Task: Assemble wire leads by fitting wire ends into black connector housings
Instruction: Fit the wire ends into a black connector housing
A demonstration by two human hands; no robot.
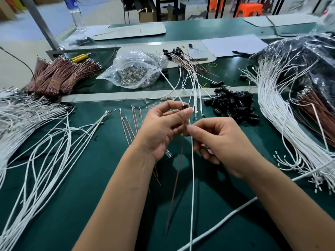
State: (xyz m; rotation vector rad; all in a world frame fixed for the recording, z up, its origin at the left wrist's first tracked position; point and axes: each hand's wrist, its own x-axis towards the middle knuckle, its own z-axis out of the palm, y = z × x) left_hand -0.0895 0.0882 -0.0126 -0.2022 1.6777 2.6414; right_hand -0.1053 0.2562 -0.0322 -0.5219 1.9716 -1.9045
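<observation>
Green matting covers the surface [87,205], which is strewn with loose white wires, bundled brown wires [59,77], a clear bag of metal terminals [134,71] and a heap of black connector housings [233,104] just beyond the hands.

One black housing [185,107] is pinched between the thumb and forefinger of the left hand [161,129], held above the surface near the middle of the view. From it a white wire [192,178] runs almost straight down toward the viewer, with a thin brown wire [178,171] beside it on the left; their long axes lie roughly vertical in the view, in line with the housing.

The right hand [221,142] is placed just below and to the right of the housing, its fingers [194,131] closed on the white wire a short way beneath it. Whether the wire end is already seated cannot be told, since the left fingertips hide the opening. The coming push is judged to run upward along the wire's axis into the housing, with the right hand as the nearer driver and the left hand as the brace. Both forearms are angled inward, wrists raised off the surface.
</observation>
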